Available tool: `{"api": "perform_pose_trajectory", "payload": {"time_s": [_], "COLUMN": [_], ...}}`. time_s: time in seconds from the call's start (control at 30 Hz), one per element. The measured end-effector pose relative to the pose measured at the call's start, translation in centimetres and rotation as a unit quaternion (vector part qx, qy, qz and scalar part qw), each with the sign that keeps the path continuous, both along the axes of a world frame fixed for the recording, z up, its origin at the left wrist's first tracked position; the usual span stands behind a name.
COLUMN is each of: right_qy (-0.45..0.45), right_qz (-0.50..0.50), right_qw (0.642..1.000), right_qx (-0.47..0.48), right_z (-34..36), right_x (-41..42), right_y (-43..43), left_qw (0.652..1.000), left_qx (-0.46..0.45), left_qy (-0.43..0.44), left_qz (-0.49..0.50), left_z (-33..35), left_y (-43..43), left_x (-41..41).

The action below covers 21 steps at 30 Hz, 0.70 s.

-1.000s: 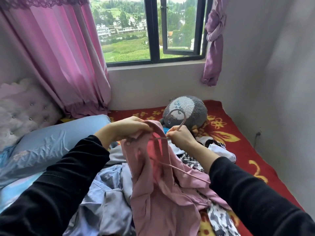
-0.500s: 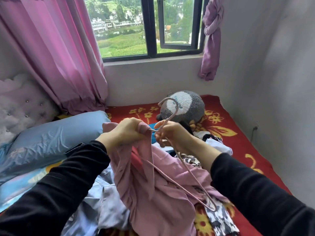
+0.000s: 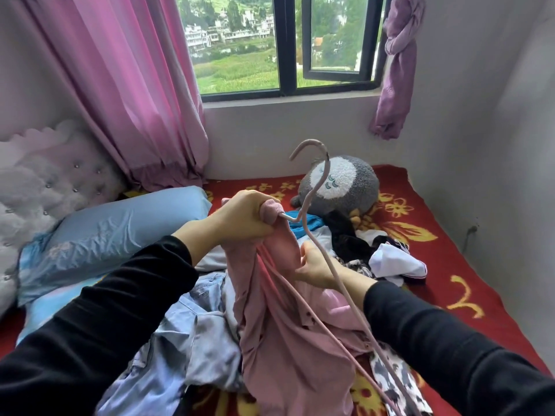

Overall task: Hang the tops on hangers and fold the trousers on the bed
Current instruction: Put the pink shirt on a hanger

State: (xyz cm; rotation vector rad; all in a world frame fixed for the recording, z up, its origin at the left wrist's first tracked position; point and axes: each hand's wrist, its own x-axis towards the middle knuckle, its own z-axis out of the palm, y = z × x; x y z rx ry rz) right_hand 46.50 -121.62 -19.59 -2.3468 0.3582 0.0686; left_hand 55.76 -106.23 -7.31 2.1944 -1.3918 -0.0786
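Observation:
A dusty pink top (image 3: 288, 340) hangs from my left hand (image 3: 243, 216), which grips its shoulder bunched over one arm of a pale pink wire hanger (image 3: 322, 244). The hanger's hook rises in front of the plush toy, and its other arm runs down across the top toward the lower right. My right hand (image 3: 315, 267) sits just below and right, fingers pinching the pink fabric beside the hanger wire. Under the top lie a light blue denim garment (image 3: 168, 349) and a black-and-white patterned piece (image 3: 393, 382).
A grey and white plush toy (image 3: 342, 186) sits at the far side of the red flowered bedspread (image 3: 444, 265). Black, blue and white clothes (image 3: 387, 259) are heaped beside it. A blue pillow (image 3: 120, 226) lies at left, pink curtain (image 3: 129, 91) and window beyond, wall at right.
My left hand has lifted the top's shoulder higher on the hanger arm. My right hand let go near the hanger's neck and dropped to the fabric below. The hook now stands higher.

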Motion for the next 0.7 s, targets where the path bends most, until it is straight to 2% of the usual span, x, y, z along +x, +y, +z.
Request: {"api": "perform_pose_trajectory", "payload": {"time_s": [0.1, 0.17, 0.23, 0.33, 0.4, 0.5, 0.6, 0.67, 0.7], "right_qy": [0.01, 0.024, 0.019, -0.041, -0.079, -0.129, -0.124, -0.121, -0.119], "right_qz": [0.055, 0.07, 0.049, -0.043, -0.077, -0.084, -0.043, -0.01, -0.006], "right_qw": [0.998, 0.997, 0.998, 0.991, 0.983, 0.981, 0.989, 0.992, 0.984], "right_qx": [0.004, 0.01, 0.023, 0.118, 0.146, 0.114, 0.073, -0.039, -0.129], "right_z": [0.1, 0.5, 1.1, 2.4, 3.0, 4.5, 6.7, 7.7, 8.0], "right_x": [-0.2, -0.6, -0.9, -1.5, -1.5, -0.8, -0.7, -0.5, -0.3], "right_y": [-0.3, -1.2, -2.9, -5.6, -6.6, -7.0, -7.4, -7.9, -8.0], "left_qw": [1.0, 1.0, 0.998, 0.991, 0.985, 0.972, 0.967, 0.964, 0.963], "left_qx": [-0.014, 0.008, 0.049, 0.092, 0.123, 0.162, 0.173, 0.179, 0.174], "left_qy": [0.004, -0.006, -0.021, -0.063, -0.081, -0.116, -0.115, -0.119, -0.122], "left_qz": [0.002, 0.01, 0.035, 0.072, 0.092, 0.121, 0.148, 0.158, 0.163], "left_z": [0.5, 0.7, 0.8, 1.0, 1.3, 1.9, 2.8, 3.2, 3.4], "left_y": [0.3, 0.9, 2.0, 3.8, 4.4, 4.8, 5.0, 4.9, 4.7], "left_x": [0.1, 0.5, 1.3, 2.7, 3.3, 3.8, 3.8, 3.6, 3.4]}}
